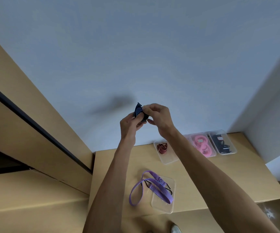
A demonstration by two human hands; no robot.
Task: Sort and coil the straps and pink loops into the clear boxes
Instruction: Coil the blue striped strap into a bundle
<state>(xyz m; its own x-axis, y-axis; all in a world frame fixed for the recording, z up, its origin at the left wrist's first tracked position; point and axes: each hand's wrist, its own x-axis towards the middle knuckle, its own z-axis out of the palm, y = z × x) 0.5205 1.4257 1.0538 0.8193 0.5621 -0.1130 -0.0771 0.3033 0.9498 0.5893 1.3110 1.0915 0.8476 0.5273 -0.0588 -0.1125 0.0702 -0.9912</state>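
Pale wall behind; left hand (129, 126), right hand (158, 117) pinch dark blue strap coil (140, 112), mostly hidden.

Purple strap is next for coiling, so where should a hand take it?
Pinch the purple strap at its open loop hanging off the clear box onto the table, coming from the left: that end lies flat and untangled.
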